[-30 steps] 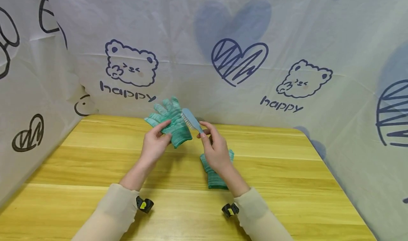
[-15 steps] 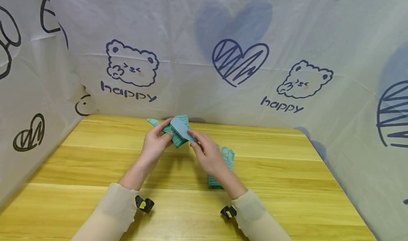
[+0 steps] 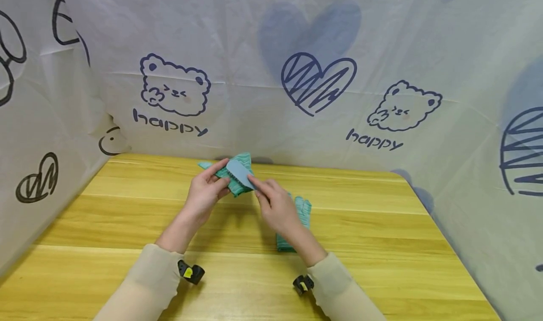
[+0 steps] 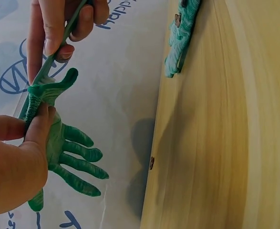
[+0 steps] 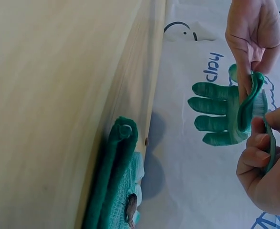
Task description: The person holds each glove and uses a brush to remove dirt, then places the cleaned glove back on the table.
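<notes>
My left hand [image 3: 202, 189] pinches a green knitted work glove [image 3: 244, 159] between thumb and fingers near its cuff, held up off the table. In the left wrist view the glove's fingers [image 4: 82, 152] hang down. My right hand [image 3: 277, 207] grips the handle of a light blue brush [image 3: 238, 171], its index finger stretched along the back. The brush head lies over the glove, and its pale bristles [image 5: 260, 102] meet the fabric by the folded cuff. A second green glove [image 3: 303, 211] lies on the table, partly hidden behind my right forearm.
The wooden table [image 3: 360, 226] runs back to a white cloth [image 3: 254, 113] printed with bears and hearts. A brown patch [image 5: 131, 210] shows on the lying glove. Black wrist devices [image 3: 192, 273] sit at both sleeves.
My right hand has brought the brush left and down onto the glove, its finger now along the back. The held glove's upright fingers have tipped away out of the head view.
</notes>
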{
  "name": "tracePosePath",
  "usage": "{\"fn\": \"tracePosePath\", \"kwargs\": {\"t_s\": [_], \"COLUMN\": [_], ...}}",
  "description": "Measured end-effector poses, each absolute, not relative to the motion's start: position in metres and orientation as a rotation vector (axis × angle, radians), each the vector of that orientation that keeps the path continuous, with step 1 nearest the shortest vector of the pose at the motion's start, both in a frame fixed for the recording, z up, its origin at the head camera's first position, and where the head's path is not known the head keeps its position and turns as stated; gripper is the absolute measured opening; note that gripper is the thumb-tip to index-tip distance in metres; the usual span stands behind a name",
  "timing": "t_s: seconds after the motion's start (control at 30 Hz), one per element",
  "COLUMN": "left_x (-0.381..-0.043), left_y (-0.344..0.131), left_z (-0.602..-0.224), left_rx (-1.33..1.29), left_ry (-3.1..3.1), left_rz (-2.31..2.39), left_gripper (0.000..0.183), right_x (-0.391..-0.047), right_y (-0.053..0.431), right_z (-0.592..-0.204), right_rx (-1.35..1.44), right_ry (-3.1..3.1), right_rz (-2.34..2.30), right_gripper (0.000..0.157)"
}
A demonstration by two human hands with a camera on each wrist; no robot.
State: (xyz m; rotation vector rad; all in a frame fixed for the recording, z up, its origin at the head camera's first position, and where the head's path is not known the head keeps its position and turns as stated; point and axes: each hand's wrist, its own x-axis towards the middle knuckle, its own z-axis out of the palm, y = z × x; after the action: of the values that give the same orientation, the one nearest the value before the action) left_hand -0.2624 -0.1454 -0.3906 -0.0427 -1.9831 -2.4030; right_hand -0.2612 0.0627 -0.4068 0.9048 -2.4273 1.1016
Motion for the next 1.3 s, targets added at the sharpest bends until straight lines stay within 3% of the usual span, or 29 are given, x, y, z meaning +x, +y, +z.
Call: {"fn": "tracePosePath", "kwargs": {"t_s": [0.43, 1.3], "left_x": [-0.262, -0.258], "left_y": [-0.141, -0.144], "left_z": [-0.387, -0.380], "left_rx": [0.009, -0.133], "left_ry": [-1.879, -1.740], "left_rz": [-2.482, -2.522], "left_gripper": [0.059, 0.059], "right_x": [-0.264, -0.274], "right_y": [0.069, 0.081], "right_z": [-0.405, -0.402], "right_rx": [0.836, 0.633], "right_ry": [-2.367, -2.220], "right_rz": [1.117, 1.238], "right_gripper": [0.041, 0.041]}}
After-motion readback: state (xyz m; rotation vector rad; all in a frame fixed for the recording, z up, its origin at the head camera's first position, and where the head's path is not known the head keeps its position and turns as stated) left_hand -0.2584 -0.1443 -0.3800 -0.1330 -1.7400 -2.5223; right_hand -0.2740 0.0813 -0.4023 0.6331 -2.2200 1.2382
